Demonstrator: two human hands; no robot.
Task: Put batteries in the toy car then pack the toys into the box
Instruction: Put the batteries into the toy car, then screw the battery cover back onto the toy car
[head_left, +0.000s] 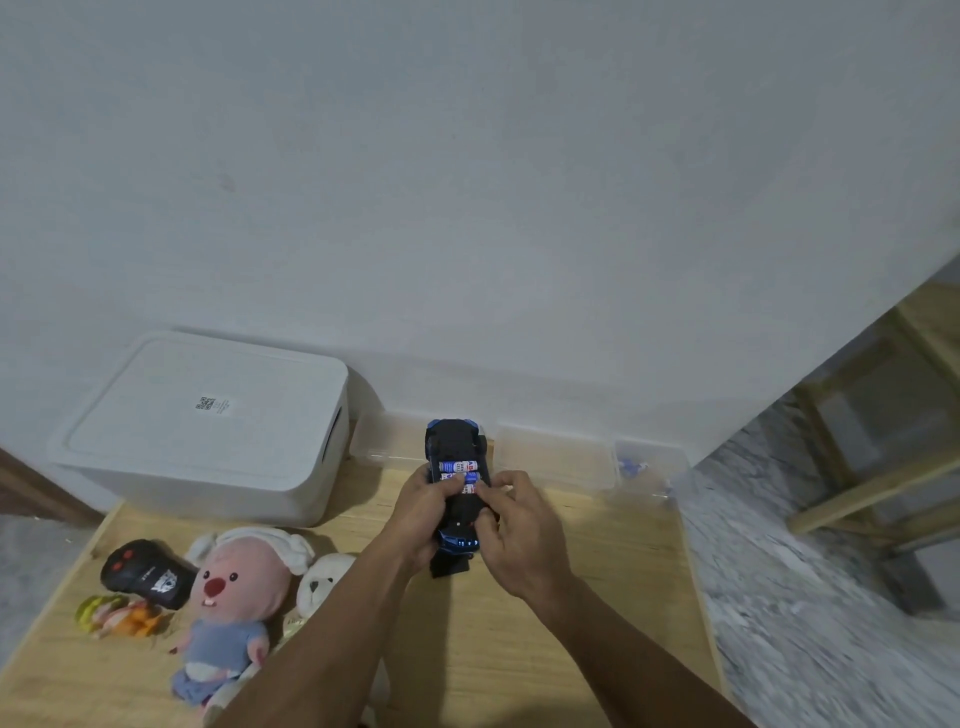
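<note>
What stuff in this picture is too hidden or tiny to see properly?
Head view:
- Toy car: middle hidden by both hands; the fingers cover some batteries.
- White box: lid shut, inside unseen; label too small to read.
- White plush: mostly behind the left arm.
- Blue bits in clear container: too blurry.

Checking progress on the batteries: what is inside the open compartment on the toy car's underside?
Batteries with white and blue labels lie side by side in the upturned toy car. The left hand and right hand cover the compartment's near edge, so the exact count stays unclear.

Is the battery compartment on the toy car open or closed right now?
Open: the upturned toy car shows batteries uncovered in its underside, with both hands gripping it.
</note>
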